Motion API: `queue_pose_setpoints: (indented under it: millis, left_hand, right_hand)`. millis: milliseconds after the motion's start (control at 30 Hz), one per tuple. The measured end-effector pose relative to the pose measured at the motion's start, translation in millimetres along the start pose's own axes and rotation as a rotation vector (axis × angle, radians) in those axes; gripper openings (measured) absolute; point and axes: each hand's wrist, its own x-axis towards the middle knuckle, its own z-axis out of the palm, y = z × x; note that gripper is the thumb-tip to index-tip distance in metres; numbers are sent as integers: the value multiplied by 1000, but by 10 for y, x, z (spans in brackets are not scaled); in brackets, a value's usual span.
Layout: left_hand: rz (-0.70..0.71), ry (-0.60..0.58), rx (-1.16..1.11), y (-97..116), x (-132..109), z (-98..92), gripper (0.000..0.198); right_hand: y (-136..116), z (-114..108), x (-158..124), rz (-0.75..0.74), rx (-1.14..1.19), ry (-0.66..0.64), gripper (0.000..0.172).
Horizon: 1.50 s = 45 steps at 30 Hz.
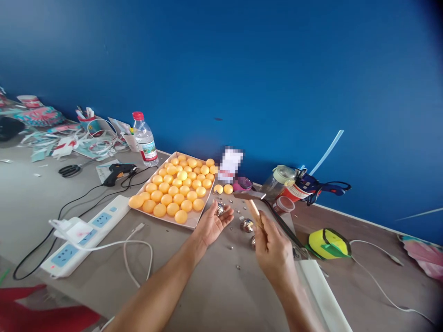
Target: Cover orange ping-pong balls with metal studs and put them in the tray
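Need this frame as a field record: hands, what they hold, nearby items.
left hand: palm up, open, a small silver ball resting at its fingertips
right hand: gripping the wooden handle of a hammer, head raised above the table
between hands: a second shiny ball on the table, small metal bits scattered around
tray: full of orange balls, two more loose beside it
left side: power strip, glue gun, scissors, water bottle

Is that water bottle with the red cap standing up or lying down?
Standing up. The water bottle rests on its base on the table behind the tray of orange balls, red cap on top.
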Motion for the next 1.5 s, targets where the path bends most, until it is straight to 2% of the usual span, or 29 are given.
queue_pose_setpoints:
  millis: [67,133,167,200,300,367,500,533,600,733,867,1000,1167,1267,1333,1433,1500]
  left_hand:
    - [1,34,-14,1,8,-7,28]
    - [9,34,-34,5,14,-15,29]
    - [8,23,-42,7,15,-17,30]
    - [0,7,-47,8,14,-17,31]
    - [-31,-42,-43,12,6,-13,34]
    - [-32,-40,-29,13,3,-9,36]
    - [6,-20,-18,19,9,-6,37]
    - [2,-34,-16,22,10,-5,37]
    - [-11,-57,-13,27,7,-4,36]
    - [-25,-23,-7,37,-5,-9,33]
    - [1,-1,47,28,-3,-2,33]
    - [121,-10,274,-23,-29,45,29]
    - [226,25,815,-94,-117,101,38]
    - [276,-7,1122,-119,-131,87,32]
    - [365,-35,1299,-134,-124,64,27]
    - [516,-83,1507,-156,-119,38,22]
    - [561,-127,1592,-169,-129,32,21]
  right_hand:
    - [-7,44,-5,-1,-53,-93,32]
    - [-15,79,-3,31,-124,-233,31]
    - [-18,82,0,47,-144,-260,30]
    - [-20,74,2,55,-145,-245,30]
    - [-24,31,-6,27,-67,-79,33]
    - [-29,30,-21,0,-38,-51,34]
    - [-41,66,-29,20,-145,-305,31]
    - [-44,58,-23,27,-157,-334,31]
    - [-51,13,-8,29,-121,-269,31]
    - [-61,-93,5,12,38,-26,33]
    - [-31,-134,9,14,124,-29,31]
    - [126,-177,72,78,126,6,32]
    - [554,-163,176,255,14,28,36]
    - [800,-86,204,368,-84,-33,35]
    - [911,-23,209,419,-131,-86,34]
    - [1011,68,208,449,-183,-143,33]
    - [1057,116,205,451,-207,-172,32]
